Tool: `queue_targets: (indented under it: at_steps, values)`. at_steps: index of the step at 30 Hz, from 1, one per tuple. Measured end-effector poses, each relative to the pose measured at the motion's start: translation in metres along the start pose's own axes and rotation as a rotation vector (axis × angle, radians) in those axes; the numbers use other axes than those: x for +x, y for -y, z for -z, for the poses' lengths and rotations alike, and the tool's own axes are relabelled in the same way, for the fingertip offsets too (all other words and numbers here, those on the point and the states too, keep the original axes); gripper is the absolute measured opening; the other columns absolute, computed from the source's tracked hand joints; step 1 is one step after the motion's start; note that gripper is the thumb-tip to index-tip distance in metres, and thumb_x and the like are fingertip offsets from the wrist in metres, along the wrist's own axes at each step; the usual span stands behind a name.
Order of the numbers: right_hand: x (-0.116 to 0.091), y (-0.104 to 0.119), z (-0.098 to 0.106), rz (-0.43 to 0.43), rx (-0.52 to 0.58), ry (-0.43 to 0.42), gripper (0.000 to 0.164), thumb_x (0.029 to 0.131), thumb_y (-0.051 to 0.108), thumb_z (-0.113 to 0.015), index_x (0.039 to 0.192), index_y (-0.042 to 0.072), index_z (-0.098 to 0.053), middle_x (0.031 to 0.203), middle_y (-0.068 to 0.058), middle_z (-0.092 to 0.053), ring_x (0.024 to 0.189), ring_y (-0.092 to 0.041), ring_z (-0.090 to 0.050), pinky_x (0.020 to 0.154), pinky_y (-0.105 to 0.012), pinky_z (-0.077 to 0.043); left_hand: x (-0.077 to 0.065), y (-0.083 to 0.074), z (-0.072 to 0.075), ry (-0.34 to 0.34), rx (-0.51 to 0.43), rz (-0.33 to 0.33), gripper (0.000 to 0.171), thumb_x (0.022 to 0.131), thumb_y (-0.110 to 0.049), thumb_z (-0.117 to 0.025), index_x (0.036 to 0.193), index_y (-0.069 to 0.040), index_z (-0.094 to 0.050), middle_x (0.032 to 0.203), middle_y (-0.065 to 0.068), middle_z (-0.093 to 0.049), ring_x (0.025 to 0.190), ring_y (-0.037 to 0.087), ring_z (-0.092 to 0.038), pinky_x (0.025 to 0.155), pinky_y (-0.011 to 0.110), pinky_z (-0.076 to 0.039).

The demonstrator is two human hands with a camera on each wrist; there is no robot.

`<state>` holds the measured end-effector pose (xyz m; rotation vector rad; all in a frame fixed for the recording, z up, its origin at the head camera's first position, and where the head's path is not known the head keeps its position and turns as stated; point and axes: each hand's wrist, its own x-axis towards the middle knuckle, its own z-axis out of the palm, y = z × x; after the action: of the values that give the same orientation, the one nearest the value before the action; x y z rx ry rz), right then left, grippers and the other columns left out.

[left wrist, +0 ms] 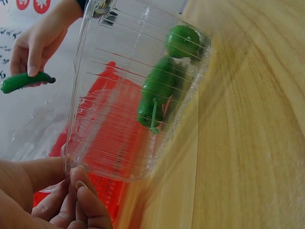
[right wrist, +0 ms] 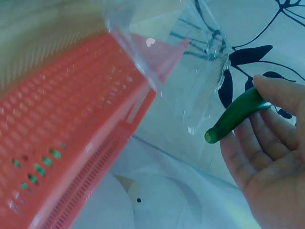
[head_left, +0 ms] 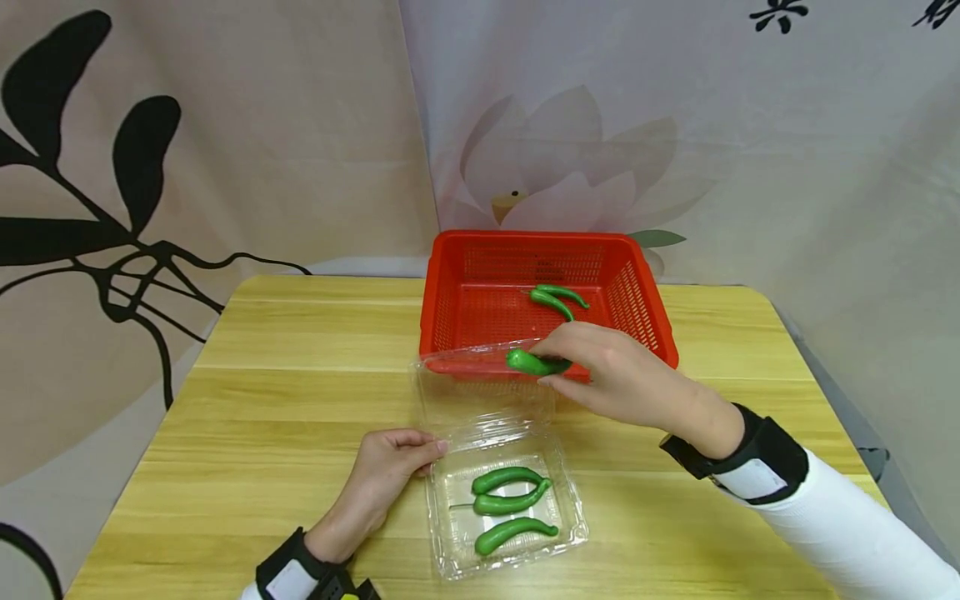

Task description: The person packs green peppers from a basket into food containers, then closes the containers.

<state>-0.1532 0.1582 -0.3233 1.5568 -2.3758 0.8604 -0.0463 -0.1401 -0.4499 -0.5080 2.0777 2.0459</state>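
My right hand [head_left: 622,371] pinches a green chili pepper [head_left: 528,362] between thumb and fingers, above the raised lid of a clear plastic clamshell box [head_left: 573,508]. In the right wrist view the held pepper [right wrist: 236,116] hangs apart from the basket. With thumb and fingers, my left hand [head_left: 390,467] pinches the box's left edge near the hinge; the left wrist view shows this grip on the rim [left wrist: 69,164]. Inside the box's base lie three green peppers [head_left: 516,535], side by side.
Behind the box stands a red plastic basket [head_left: 442,292] with a couple of green peppers [head_left: 551,302] inside. The box's open lid [head_left: 480,400] leans against the basket's front. All of it is on a wooden table [head_left: 300,367], with a printed cloth [head_left: 300,125] behind.
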Motion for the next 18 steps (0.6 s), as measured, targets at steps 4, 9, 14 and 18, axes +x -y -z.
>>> queue_targets:
  at_steps: [4, 9, 14, 18]
  values:
    - [-0.005, 0.007, -0.009, 0.003, 0.027, 0.021, 0.037, 0.082, 0.002, -0.089, 0.115, 0.006, -0.073, 0.109, 0.002, -0.071, 0.098, -0.011, -0.065, 0.081, -0.029, -0.059, 0.000, -0.001, 0.000, 0.000, 0.001, 0.001, 0.014, 0.086, -0.005, -0.086, 0.091, 0.005, -0.079, 0.081, 0.008, -0.074, 0.063, 0.012, -0.060, 0.060, 0.023, -0.052]
    - [-0.013, 0.018, -0.024, -0.024, 0.028, 0.087, 0.036, 0.085, 0.008, -0.088, 0.118, 0.008, -0.073, 0.111, 0.003, -0.070, 0.099, -0.011, -0.064, 0.085, -0.028, -0.058, 0.000, -0.001, -0.001, -0.001, 0.005, -0.004, 0.014, 0.085, -0.005, -0.086, 0.091, 0.005, -0.079, 0.077, 0.006, -0.072, 0.062, 0.012, -0.060, 0.059, 0.022, -0.051]
    - [-0.021, 0.026, -0.042, -0.039, 0.012, 0.180, 0.033, 0.090, 0.011, -0.085, 0.120, 0.007, -0.074, 0.109, 0.003, -0.069, 0.097, -0.010, -0.063, 0.085, -0.026, -0.057, -0.001, 0.000, -0.001, 0.002, 0.003, -0.010, 0.014, 0.085, -0.005, -0.086, 0.091, 0.006, -0.079, 0.076, 0.006, -0.072, 0.062, 0.011, -0.060, 0.060, 0.022, -0.051]
    - [-0.025, 0.030, -0.057, -0.002, -0.013, 0.234, 0.031, 0.092, 0.014, -0.083, 0.120, 0.007, -0.074, 0.109, 0.002, -0.069, 0.098, -0.010, -0.065, 0.087, -0.025, -0.056, 0.000, 0.000, 0.000, 0.006, -0.005, -0.013, 0.014, 0.086, -0.004, -0.086, 0.091, 0.007, -0.079, 0.077, 0.007, -0.072, 0.062, 0.012, -0.060, 0.060, 0.022, -0.052]
